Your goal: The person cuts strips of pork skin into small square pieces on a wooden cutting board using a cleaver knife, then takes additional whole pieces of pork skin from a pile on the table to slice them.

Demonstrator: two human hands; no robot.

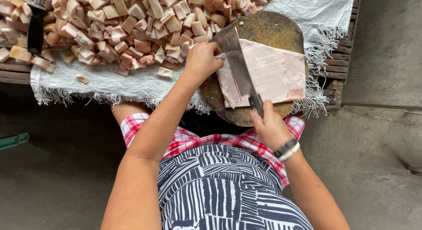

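Right hand (269, 128), wrist banded in black and white: closed fully around the dark handle of a broad steel cleaver (237, 63), no gap showing between fingers and handle. Left hand (201, 59): fingers curled down on the near-left edge of a pale pink, flat rectangular slab of pork fat (274, 72), knuckles close beside the flat of the blade; pressing rather than enclosing, so nothing is gripped as such. Cleaver: lies lengthwise across the left part of the slab, edge down, tip toward the far rim of the board, setting off a narrow strip on the left. Handling note, as a judgement: the cut goes best with the blade kept parallel to the slab's left edge for an even strip, fingertips of the steadying hand tucked back behind the knuckles, and weight driven straight down, since fat of this kind is likely slippery and may slide. Slab: smooth, whitish-pink, straight-sided, a ragged flap at the near-left corner; it lies on a round, dark, worn wooden chopping board (268, 30). Board rests on a white woven cloth with frayed fringe (110, 83), spread over wooden slats. Adjoining on the cloth, to the left: a large heap of pink and tan cubed pork pieces (132, 23). Far left: a second black-handled tool (36, 28), upright in the heap.
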